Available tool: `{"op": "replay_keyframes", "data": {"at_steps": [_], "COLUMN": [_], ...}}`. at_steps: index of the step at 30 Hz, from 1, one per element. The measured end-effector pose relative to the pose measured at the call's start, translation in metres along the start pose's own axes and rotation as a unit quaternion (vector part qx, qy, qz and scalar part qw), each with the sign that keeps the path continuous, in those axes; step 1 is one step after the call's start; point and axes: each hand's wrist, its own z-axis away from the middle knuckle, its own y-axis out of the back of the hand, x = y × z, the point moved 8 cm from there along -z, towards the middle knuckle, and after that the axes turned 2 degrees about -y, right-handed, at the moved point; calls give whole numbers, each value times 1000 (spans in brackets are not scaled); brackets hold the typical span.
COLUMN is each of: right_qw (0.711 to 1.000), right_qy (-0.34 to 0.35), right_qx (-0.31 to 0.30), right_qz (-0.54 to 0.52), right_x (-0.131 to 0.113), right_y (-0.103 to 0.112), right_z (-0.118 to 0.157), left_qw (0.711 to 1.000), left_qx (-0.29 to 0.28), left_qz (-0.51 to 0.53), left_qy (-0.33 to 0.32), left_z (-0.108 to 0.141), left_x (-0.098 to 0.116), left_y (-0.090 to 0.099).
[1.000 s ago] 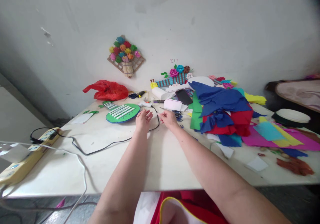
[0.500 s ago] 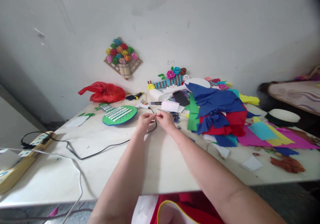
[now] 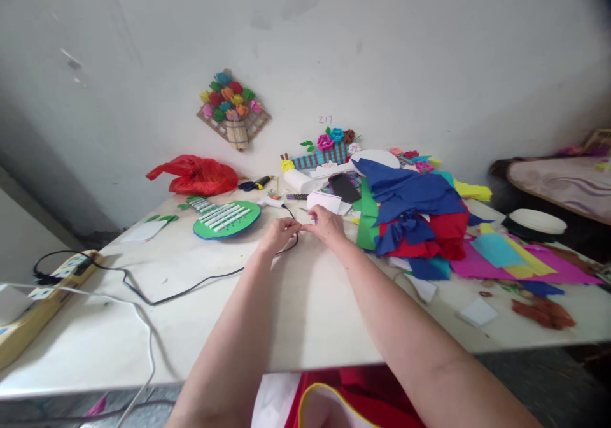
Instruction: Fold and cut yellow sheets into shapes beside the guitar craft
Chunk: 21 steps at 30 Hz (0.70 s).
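Observation:
My left hand (image 3: 279, 234) is closed in a pinch above the middle of the table, its fingertips meeting those of my right hand (image 3: 327, 225). Whatever lies between the fingers is too small to make out. My right hand has its thumb and fingers bent together, and a small dark blue bit shows by its fingertips. Just behind it, a thin pointed metal tip (image 3: 303, 209) pokes out, the rest covered by the hand. A white hot glue gun (image 3: 271, 202) lies beyond my left hand, its black cord curving around under my hands.
To the left are a green paper instrument with white strips (image 3: 228, 219), a red plastic bag (image 3: 198, 174) and a power strip (image 3: 64, 291). Blue cloth-like sheets (image 3: 413, 189) pile up at right, near a phone (image 3: 344, 187). Pliers (image 3: 258, 183) lie at the back.
My right hand has shifted slightly right and turned, now covering the dark scissors handles that showed behind it. My left hand stays nearly in place, still pinched. The view has moved slightly.

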Motion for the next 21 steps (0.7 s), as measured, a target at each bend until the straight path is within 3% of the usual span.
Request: {"op": "replay_keyframes", "data": {"at_steps": [3,7,16,21], "right_qw": [1000,1000,993,984], "right_qy": [11,24,33,-45], "right_qx": [4,14,27,31], "right_qz": [4,-7,-108,-169], "right_x": [-1,-4,-3,10], "right_y": [2,5,1,-3], "right_z": [1,1,-2,-6], "left_qw": [1000,994,960,957], "left_qx": [-15,-16,66,49], "left_qz": [5,107,259,274], "left_qy": [0,34,83,80], "left_z": [-1,0,6,6], "left_x": [-1,-4,-12,-7], "left_y": [-4,-6,4,-1]}}
